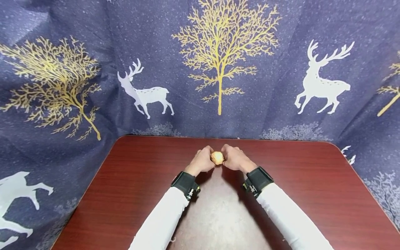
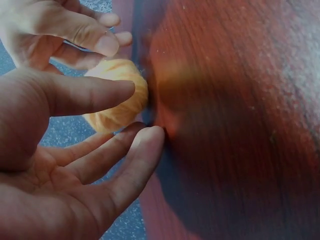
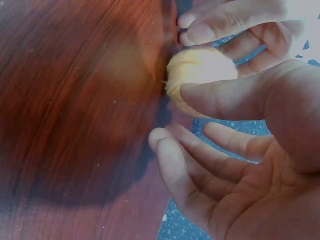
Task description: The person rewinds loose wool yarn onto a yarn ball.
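Observation:
A small ball of yellow yarn (image 1: 217,158) is between the two hands near the table's far edge. On one side my left hand (image 1: 202,160) holds it, the thumb laid over the yarn ball (image 2: 112,117) and the fingertips right at its underside in the left wrist view. From the other side my right hand (image 1: 235,158) touches it: the thumb overlaps the yarn ball (image 3: 200,65) in the right wrist view, while the other fingers are loosely bent, with a gap below the ball. The two hands face each other closely around it.
The reddish-brown wooden table (image 1: 140,173) has rounded far corners and a bright glare patch in the middle. Behind it hangs a dark blue cloth (image 1: 200,121) printed with white deer and golden trees. Black straps with devices (image 1: 260,178) sit on both wrists, over white sleeves.

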The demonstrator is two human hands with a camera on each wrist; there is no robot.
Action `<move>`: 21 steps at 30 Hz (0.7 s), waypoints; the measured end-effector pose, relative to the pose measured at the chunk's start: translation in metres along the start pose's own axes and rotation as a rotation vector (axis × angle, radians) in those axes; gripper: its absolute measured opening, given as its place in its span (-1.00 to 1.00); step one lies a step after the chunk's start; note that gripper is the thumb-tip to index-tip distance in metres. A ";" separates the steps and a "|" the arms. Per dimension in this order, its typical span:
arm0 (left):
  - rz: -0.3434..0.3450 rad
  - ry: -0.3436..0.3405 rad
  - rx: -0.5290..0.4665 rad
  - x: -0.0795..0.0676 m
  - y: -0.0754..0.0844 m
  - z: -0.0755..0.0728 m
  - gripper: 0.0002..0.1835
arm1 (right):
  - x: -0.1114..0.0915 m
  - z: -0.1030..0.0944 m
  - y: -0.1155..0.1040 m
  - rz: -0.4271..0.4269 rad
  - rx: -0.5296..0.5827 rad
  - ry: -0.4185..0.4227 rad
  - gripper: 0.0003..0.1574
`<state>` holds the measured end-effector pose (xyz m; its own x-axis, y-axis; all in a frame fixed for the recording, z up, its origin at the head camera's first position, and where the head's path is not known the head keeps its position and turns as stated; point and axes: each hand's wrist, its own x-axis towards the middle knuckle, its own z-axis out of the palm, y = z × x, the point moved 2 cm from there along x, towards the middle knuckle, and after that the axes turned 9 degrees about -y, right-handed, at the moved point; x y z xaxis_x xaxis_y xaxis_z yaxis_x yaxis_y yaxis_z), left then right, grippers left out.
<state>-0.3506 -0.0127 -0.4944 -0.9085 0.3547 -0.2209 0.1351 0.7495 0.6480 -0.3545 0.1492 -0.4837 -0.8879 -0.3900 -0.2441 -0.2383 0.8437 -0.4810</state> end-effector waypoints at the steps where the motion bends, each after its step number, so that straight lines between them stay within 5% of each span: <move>1: 0.003 0.000 -0.001 0.000 0.000 0.000 -0.45 | -0.001 0.000 0.000 0.002 0.001 0.004 -0.40; 10: 0.010 0.035 0.042 -0.010 -0.011 -0.004 -0.44 | -0.019 0.000 0.010 0.005 0.031 0.058 -0.40; 17: 0.188 0.353 0.279 -0.049 -0.045 -0.035 -0.43 | -0.058 -0.006 0.043 -0.107 -0.063 0.336 -0.34; 21: 0.194 0.472 0.418 -0.068 -0.066 -0.056 -0.27 | -0.077 -0.010 0.065 -0.087 -0.192 0.431 -0.08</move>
<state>-0.3195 -0.1173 -0.4811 -0.9153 0.2932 0.2760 0.3693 0.8844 0.2854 -0.3054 0.2376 -0.4876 -0.9341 -0.3077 0.1808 -0.3511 0.8835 -0.3101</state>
